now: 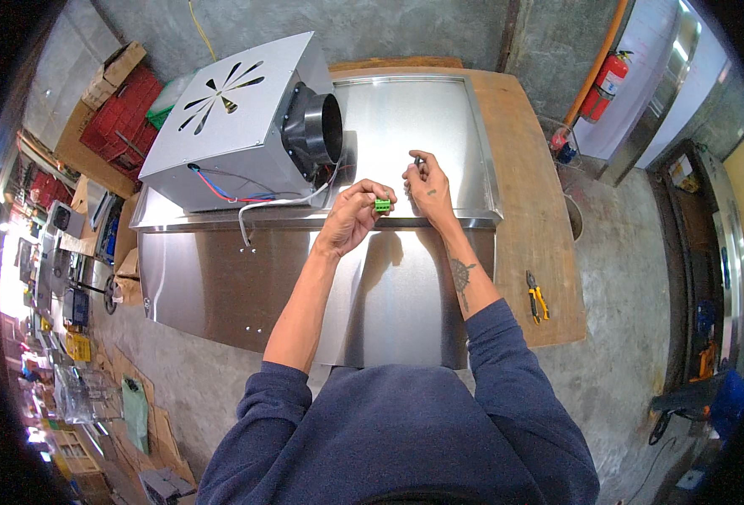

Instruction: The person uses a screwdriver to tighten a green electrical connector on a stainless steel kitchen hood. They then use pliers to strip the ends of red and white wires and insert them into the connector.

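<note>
My left hand [352, 217] pinches a small green terminal block [382, 206] between thumb and fingers. To its right and a little farther off, my right hand [428, 188] is closed around a small dark object [419, 160], mostly hidden by the fingers, so its kind cannot be made out. Both hands are above a shiny stainless steel hood [422, 109]. On the hood's left side stands a grey metal box [246, 126] with petal-shaped slots and a black round duct collar [321, 126]. Red and blue wires [212, 187] and a grey cable [284, 200] run along the box.
Yellow-handled pliers [538, 296] lie on the brown wooden tabletop [549, 244] at the right. A red fire extinguisher [604, 87] stands by the far right wall. Red crates [121, 122] are stacked behind the box on the left.
</note>
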`<action>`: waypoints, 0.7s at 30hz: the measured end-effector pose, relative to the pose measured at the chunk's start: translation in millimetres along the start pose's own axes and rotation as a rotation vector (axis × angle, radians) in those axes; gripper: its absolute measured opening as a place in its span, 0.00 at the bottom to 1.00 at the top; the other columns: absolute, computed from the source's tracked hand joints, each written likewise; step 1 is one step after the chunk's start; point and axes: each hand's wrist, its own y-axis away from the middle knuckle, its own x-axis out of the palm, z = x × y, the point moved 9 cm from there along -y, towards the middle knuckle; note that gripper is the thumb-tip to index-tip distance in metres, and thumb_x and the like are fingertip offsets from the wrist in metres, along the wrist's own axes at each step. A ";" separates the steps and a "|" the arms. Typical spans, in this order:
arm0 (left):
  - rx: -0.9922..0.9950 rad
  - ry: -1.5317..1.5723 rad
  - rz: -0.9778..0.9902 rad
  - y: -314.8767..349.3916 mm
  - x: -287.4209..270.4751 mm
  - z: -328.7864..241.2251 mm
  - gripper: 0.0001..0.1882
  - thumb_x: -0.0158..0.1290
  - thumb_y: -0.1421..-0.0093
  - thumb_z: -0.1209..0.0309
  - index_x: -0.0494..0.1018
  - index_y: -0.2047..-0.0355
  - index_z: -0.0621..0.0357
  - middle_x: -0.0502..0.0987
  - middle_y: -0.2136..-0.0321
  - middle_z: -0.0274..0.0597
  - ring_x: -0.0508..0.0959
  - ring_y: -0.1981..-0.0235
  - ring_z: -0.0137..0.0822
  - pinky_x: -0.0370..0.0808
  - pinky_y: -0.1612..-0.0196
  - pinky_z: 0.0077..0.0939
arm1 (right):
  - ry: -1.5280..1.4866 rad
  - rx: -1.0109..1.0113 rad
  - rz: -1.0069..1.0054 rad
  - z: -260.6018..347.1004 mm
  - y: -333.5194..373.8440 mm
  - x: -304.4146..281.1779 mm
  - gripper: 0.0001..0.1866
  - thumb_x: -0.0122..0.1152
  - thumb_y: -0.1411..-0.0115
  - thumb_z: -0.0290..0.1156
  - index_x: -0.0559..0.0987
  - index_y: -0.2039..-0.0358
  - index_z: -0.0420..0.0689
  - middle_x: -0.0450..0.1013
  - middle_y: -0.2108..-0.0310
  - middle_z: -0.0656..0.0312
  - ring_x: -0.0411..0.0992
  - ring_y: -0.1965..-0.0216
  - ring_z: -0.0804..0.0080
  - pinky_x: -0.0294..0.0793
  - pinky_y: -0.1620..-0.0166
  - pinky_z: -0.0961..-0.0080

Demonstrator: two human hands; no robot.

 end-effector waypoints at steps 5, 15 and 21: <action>-0.017 0.019 0.031 0.1 2.1 1.7 0.05 0.56 0.30 0.73 0.79 0.58 0.60 0.82 0.54 0.48 0.82 0.51 0.34 0.82 0.41 0.28 | 0.003 0.005 -0.004 -2.5 -0.5 -0.9 0.20 0.54 0.25 0.29 0.74 0.36 0.34 0.80 0.65 0.59 0.77 0.67 0.78 0.79 0.62 0.76; -0.059 0.026 -0.185 1.7 -8.1 7.7 0.11 0.52 0.25 0.71 0.77 0.48 0.65 0.83 0.54 0.54 0.83 0.55 0.33 0.84 0.46 0.24 | 0.018 0.016 -0.006 2.1 1.6 -1.5 0.21 0.55 0.25 0.29 0.73 0.36 0.34 0.80 0.66 0.58 0.77 0.67 0.77 0.79 0.61 0.75; -0.062 0.023 -0.214 2.5 -10.2 14.1 0.14 0.55 0.26 0.69 0.77 0.49 0.68 0.83 0.53 0.55 0.83 0.54 0.33 0.85 0.47 0.23 | 0.021 0.008 -0.011 6.2 1.8 -2.5 0.20 0.55 0.25 0.29 0.74 0.37 0.34 0.80 0.66 0.58 0.77 0.67 0.77 0.79 0.61 0.76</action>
